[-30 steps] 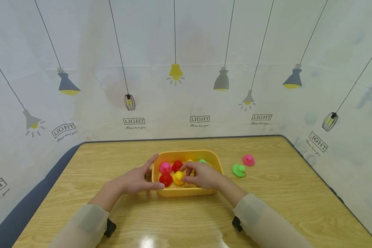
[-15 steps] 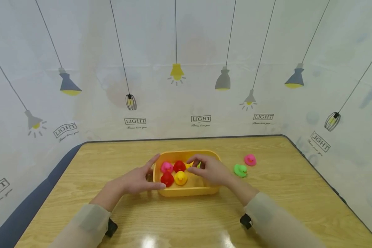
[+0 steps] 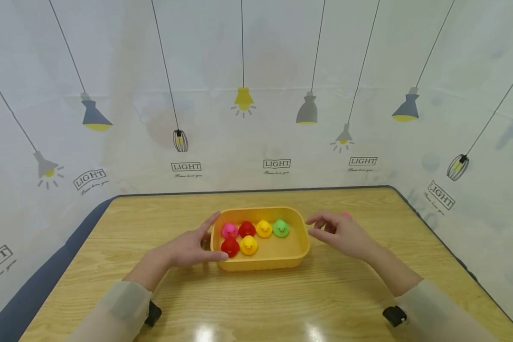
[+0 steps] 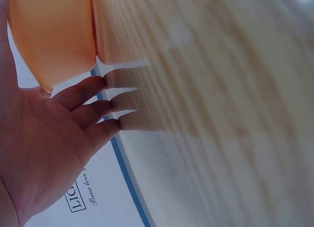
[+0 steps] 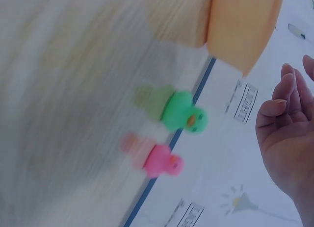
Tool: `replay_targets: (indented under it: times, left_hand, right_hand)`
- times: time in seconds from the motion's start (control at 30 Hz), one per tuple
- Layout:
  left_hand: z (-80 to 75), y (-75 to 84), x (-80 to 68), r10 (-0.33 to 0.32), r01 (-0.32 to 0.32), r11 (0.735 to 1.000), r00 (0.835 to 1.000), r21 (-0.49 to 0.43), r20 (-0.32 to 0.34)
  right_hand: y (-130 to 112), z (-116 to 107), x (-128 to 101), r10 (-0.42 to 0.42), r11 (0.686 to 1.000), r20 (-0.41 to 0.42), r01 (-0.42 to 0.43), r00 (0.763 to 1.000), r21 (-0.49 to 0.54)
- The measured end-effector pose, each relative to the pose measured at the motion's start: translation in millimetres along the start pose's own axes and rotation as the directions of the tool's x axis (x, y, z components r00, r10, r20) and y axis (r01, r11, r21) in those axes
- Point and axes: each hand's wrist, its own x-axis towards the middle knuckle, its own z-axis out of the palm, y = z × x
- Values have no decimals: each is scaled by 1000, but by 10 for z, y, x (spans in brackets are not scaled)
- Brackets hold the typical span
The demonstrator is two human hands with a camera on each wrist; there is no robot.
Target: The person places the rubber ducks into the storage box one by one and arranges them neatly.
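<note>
A yellow plastic basket (image 3: 261, 264) stands on the table, its left end held by my left hand (image 3: 188, 247) with thumb and forefinger spread along the rim. The other left fingers reach down to the tabletop in the left wrist view. Inside are small rubber ducks: a pink duck (image 3: 229, 231), two red ones, two yellow ones and a green duck (image 3: 280, 228). Just right of the basket hovers my right hand (image 3: 344, 235), fingers loosely bent and holding nothing. Beneath it are a loose green duck (image 5: 182, 112) and a loose pink duck (image 5: 163, 161), mostly hidden in the head view.
The wooden table (image 3: 256, 304) has a dark edge along the back and sides. A pale wall sheet (image 3: 222, 142) printed with hanging lamps rises behind it and at both sides.
My right hand has left the basket and moved right, over the loose ducks. A yellow duck and a green duck in the basket's back row are now uncovered. My left hand stays put.
</note>
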Motion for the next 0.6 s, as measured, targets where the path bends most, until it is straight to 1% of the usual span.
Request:
replay_targets:
  times: [0.17,0.27,0.43,0.47,0.6]
  left_hand:
    - [-11,8,-7,2,-2,1000,1000,-7,5]
    - [-16,14,-13,13,-13,1000,1000,19,5]
    - [-15,6,-3,18,-18,1000,1000,22,4]
    - [-16,4,0,16,-16,1000,1000,5,5]
    - [-8,0,10,14,-14,1000,1000,3,5]
  right_hand:
    - [232,-184,-253,14,1000,-33,-14,999,17]
    - [362,-269,-375,25,1000,-50,-25,998,16]
    - [528,-387,-531,66,998,-65,-67,996,-3]
    - [555,-410,-557,77,997,-68,-77,995,-4]
    - [654,-492,-625,113,993,-67,-114,991,-14]
